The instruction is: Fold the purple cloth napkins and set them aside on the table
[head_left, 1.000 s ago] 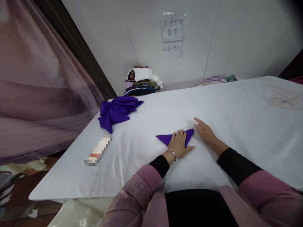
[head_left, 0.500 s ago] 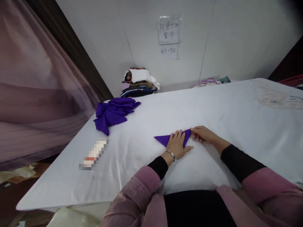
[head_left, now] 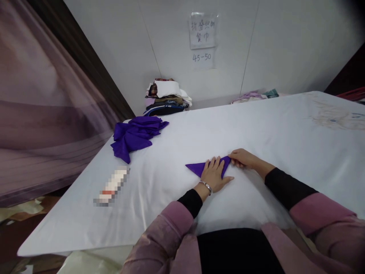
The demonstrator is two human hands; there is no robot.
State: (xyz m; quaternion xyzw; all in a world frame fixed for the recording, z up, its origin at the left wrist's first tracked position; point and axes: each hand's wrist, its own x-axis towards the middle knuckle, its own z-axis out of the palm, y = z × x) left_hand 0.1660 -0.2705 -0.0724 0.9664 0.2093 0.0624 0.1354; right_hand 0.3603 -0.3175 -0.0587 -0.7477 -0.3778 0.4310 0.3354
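A purple cloth napkin (head_left: pixel 195 169), folded into a small triangle, lies on the white-covered table (head_left: pixel 168 205) in front of me. My left hand (head_left: pixel 213 175) rests flat across its middle, fingers spread and thumb out to the right, hiding part of the cloth. At the triangle's upper right corner, my right hand (head_left: pixel 242 158) pinches the tip between thumb and fingers. The other fingers of that hand are curled in. A loose heap of purple cloths (head_left: pixel 137 135) sits at the table's far left.
A blurred-out oblong item (head_left: pixel 111 186) lies left of my hands. Against the wall are a stack of folded clothes (head_left: pixel 167 97) and a low pile of fabric (head_left: pixel 251 96). Handwritten paper signs (head_left: pixel 203 36) hang above. A sheer curtain (head_left: pixel 48 102) borders the left side.
My right hand has lifted slightly, still pinching the napkin's corner. My left hand stays flat on the cloth. The view has tilted a little.
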